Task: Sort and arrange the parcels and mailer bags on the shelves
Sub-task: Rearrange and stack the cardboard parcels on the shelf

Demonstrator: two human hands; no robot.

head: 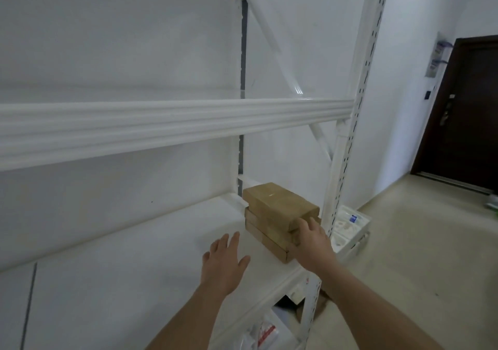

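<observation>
A stack of three brown cardboard parcels (pixel 275 209) stands at the right end of the white shelf (pixel 151 255), close to the rack's front upright. My right hand (pixel 310 239) rests against the front right corner of the stack, fingers spread over the top and middle parcels. My left hand (pixel 223 263) hovers flat over the bare shelf just left of the stack, fingers straight and holding nothing. White mailer bags (pixel 265 331) with red print lie on the level below, partly hidden by the shelf edge.
A white beam (pixel 175 128) of the shelf above crosses the view at head height. A white tray of small items (pixel 350 225) sits on the floor right of the rack. A dark door (pixel 469 112) stands at the far right.
</observation>
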